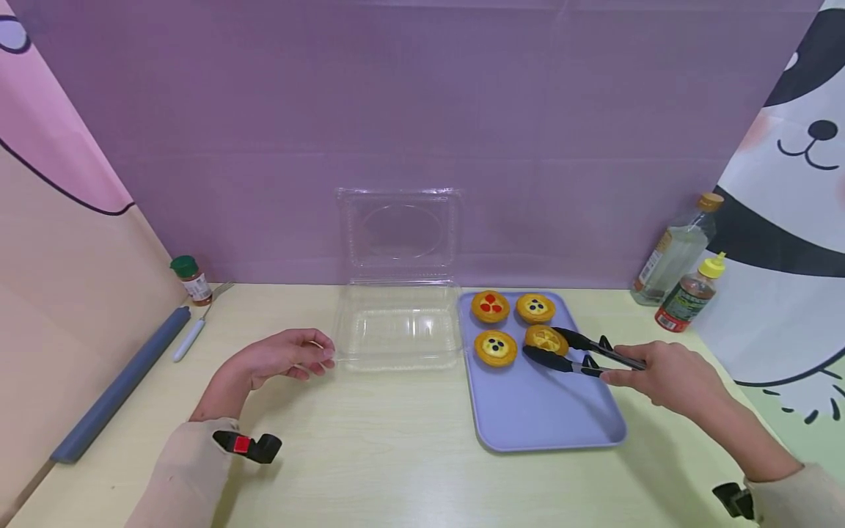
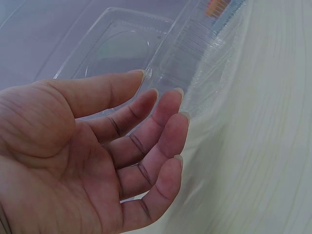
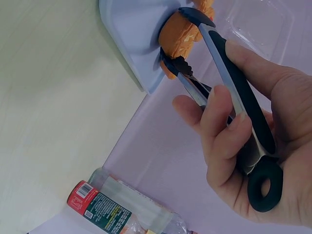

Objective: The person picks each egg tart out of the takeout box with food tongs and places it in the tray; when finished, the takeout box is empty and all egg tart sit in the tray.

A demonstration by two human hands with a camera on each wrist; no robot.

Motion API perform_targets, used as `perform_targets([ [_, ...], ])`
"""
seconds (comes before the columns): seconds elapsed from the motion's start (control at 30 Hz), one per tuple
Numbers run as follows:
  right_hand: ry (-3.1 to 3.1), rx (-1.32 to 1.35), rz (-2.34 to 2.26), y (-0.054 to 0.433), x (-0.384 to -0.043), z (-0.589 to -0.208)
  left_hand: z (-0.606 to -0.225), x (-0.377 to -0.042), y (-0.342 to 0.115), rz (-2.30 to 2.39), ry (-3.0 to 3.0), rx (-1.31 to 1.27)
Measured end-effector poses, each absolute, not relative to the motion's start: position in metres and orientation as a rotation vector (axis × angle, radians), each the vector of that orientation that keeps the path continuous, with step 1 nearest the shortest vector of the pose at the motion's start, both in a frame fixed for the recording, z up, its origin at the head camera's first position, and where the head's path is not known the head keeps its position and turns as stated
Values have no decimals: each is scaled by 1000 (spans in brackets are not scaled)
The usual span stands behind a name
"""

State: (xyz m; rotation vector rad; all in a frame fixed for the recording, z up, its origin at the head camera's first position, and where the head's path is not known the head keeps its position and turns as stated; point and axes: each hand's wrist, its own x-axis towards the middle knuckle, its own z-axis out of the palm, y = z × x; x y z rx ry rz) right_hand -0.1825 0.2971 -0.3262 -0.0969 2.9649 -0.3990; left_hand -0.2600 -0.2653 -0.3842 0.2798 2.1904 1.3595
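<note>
My right hand (image 1: 673,378) grips a pair of black and silver tongs (image 3: 234,87), thumb on one arm and fingers curled round the other. The tong tips sit on either side of an egg tart with a criss-cross top (image 1: 546,339) on the lavender tray (image 1: 548,418). Three more tarts lie beside it: one with red pieces (image 1: 491,306) and two with dark berries, at the back (image 1: 535,308) and front left (image 1: 495,348). My left hand (image 1: 290,354) holds nothing; its fingers are loosely bent, fingertips right by the left edge of a clear hinged plastic box (image 1: 396,359), whose lid stands raised.
At the back right stand a glass bottle (image 1: 676,253) with a tan cap and a yellow-topped bottle (image 1: 686,297). A green-lidded jar (image 1: 193,281), a fork with a pale handle (image 1: 191,339) and a blue-grey roll (image 1: 125,385) lie along the left wall. A purple backdrop (image 1: 396,95) closes the rear.
</note>
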Motion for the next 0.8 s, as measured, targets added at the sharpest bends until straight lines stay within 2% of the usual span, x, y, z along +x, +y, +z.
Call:
perform_targets([
  [0.8, 2973, -133, -391, 301, -179, -319, -386, -261, -266, 1353, 2199, 281],
])
